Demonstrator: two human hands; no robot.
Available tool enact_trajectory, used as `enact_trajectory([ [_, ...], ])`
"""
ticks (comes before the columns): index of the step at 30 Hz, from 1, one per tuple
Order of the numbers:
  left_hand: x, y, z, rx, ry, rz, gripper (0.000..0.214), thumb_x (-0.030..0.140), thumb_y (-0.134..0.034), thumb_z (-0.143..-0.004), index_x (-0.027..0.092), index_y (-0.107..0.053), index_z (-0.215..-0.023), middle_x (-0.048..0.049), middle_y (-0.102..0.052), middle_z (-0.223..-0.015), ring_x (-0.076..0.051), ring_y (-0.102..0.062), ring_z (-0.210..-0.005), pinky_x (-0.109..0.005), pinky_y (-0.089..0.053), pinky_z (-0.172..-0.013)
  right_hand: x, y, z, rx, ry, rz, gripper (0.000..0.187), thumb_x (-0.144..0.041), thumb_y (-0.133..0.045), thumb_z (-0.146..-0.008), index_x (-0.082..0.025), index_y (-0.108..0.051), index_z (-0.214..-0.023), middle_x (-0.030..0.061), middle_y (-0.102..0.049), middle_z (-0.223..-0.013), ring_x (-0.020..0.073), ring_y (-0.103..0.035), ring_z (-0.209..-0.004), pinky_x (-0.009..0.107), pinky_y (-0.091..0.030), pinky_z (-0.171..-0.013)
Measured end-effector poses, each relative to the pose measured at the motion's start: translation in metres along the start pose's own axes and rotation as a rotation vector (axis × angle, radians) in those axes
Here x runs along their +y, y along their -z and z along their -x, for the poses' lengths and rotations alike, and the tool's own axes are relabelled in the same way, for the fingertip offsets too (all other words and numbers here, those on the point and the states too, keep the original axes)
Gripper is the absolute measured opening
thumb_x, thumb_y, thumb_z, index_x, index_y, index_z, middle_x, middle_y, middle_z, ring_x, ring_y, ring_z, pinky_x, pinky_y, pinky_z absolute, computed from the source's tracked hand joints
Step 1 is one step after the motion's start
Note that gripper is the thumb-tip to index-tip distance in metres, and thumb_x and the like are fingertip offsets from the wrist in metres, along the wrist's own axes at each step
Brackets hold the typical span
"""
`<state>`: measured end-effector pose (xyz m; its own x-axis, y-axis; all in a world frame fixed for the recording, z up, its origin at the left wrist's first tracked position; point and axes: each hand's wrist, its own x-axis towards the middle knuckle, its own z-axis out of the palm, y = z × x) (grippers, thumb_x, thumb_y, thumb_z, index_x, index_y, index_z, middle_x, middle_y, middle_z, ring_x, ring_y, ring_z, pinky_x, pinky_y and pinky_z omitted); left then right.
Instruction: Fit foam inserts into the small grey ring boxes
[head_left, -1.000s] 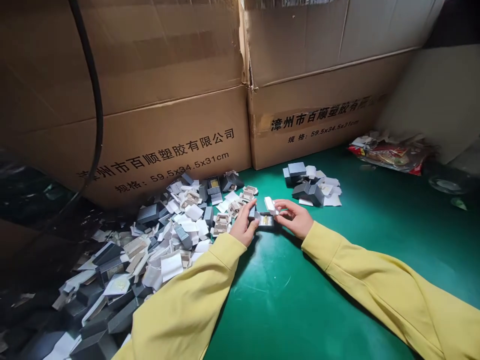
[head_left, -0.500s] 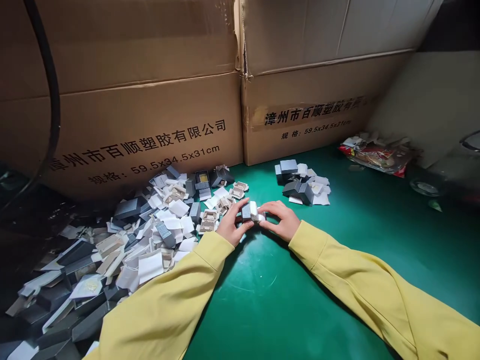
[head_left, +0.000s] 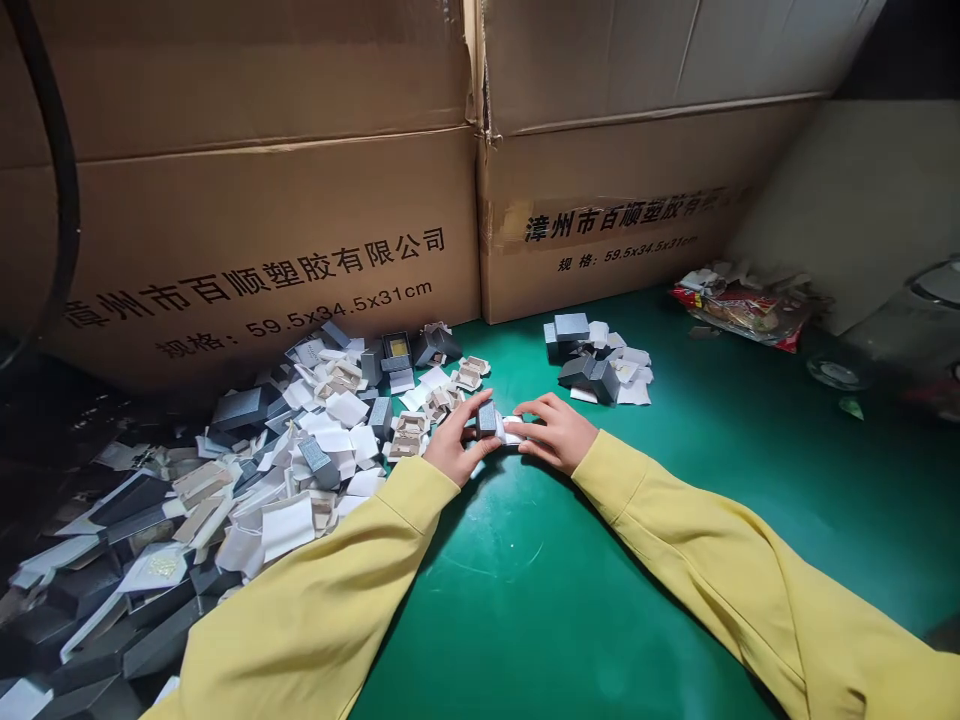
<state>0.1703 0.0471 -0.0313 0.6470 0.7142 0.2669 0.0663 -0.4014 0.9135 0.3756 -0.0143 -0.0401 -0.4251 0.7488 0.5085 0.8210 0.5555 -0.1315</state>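
In the head view, my left hand (head_left: 456,444) grips a small dark grey box (head_left: 486,419) between thumb and fingers, above the green table. My right hand (head_left: 559,432) is at the box's right side, its fingers on a white flap or insert (head_left: 513,430) that sticks out there. Whether that white piece is joined to the box I cannot tell. Left of my left hand, unfolded card inserts (head_left: 409,437) lie at the edge of a heap of grey boxes and white card pieces (head_left: 289,525).
Two big cardboard cartons (head_left: 360,200) stand along the back. A smaller pile of grey boxes and white pieces (head_left: 600,370) sits ahead on the right. Farther right are a red plastic packet (head_left: 739,312) and a clear container (head_left: 900,325). A black cable (head_left: 64,190) hangs at left.
My right fingers have moved onto the white piece, which now lies lower and flatter beside the box. The box is still in my left hand. The view has shifted slightly.
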Motion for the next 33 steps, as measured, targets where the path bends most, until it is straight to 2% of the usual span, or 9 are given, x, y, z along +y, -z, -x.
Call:
enact_trajectory([
  [9, 0.003, -0.001, -0.001, 0.006, -0.002, 0.027, 0.059, 0.027, -0.061, -0.076, 0.021, -0.04, -0.13, -0.0116, -0.049, -0.126, -0.024, -0.048, -0.116, -0.035, -0.049, -0.089, 0.002, 0.005, -0.001, -0.039, 0.108, 0.221, 0.029, -0.039, -0.045, -0.087, -0.025, -0.061, -0.107, 0.0092, -0.06, -0.108, 0.0242, -0.044, -0.095, 0.034, -0.037, -0.069],
  [13, 0.005, 0.0, -0.001, -0.013, 0.011, 0.064, 0.059, 0.026, -0.061, -0.077, 0.02, -0.039, -0.131, -0.0117, -0.048, -0.128, -0.024, -0.048, -0.116, -0.035, -0.048, -0.089, 0.002, 0.009, -0.002, -0.026, 0.086, 0.138, 0.031, -0.041, -0.044, -0.087, -0.024, -0.061, -0.107, 0.0094, -0.058, -0.111, 0.0238, -0.043, -0.098, 0.034, -0.037, -0.072],
  [18, 0.003, 0.002, -0.002, -0.085, -0.006, 0.149, 0.059, 0.028, -0.056, -0.08, 0.022, -0.036, -0.135, -0.0108, -0.042, -0.136, -0.024, -0.046, -0.118, -0.035, -0.045, -0.092, -0.009, 0.017, -0.004, -0.005, 0.06, 0.004, 0.032, -0.046, -0.048, -0.084, -0.021, -0.064, -0.097, 0.0083, -0.061, -0.101, 0.0209, -0.044, -0.087, 0.035, -0.037, -0.073],
  [21, 0.004, 0.002, -0.001, -0.125, -0.013, 0.135, 0.058, 0.027, -0.054, -0.08, 0.022, -0.036, -0.135, -0.0093, -0.043, -0.136, -0.022, -0.052, -0.111, -0.034, -0.044, -0.093, -0.016, 0.018, -0.006, -0.055, 0.077, -0.054, 0.032, -0.046, -0.046, -0.085, -0.02, -0.064, -0.092, 0.0077, -0.063, -0.099, 0.0205, -0.044, -0.085, 0.035, -0.037, -0.071],
  [25, 0.005, 0.003, 0.0, -0.149, -0.018, 0.13, 0.057, 0.025, -0.053, -0.08, 0.024, -0.037, -0.135, -0.0068, -0.044, -0.136, -0.019, -0.055, -0.105, -0.032, -0.045, -0.092, -0.016, 0.016, -0.006, -0.111, 0.087, -0.094, 0.033, -0.044, -0.044, -0.086, -0.018, -0.062, -0.095, 0.0075, -0.063, -0.102, 0.02, -0.044, -0.082, 0.034, -0.038, -0.071],
  [33, 0.007, 0.003, 0.0, -0.157, -0.043, 0.09, 0.056, 0.022, -0.051, -0.081, 0.024, -0.037, -0.135, -0.0065, -0.044, -0.135, -0.02, -0.056, -0.105, -0.034, -0.045, -0.092, -0.015, 0.016, -0.007, -0.22, 0.108, -0.032, 0.037, -0.047, -0.041, -0.087, -0.019, -0.06, -0.101, 0.009, -0.059, -0.105, 0.0199, -0.041, -0.081, 0.033, -0.034, -0.069],
])
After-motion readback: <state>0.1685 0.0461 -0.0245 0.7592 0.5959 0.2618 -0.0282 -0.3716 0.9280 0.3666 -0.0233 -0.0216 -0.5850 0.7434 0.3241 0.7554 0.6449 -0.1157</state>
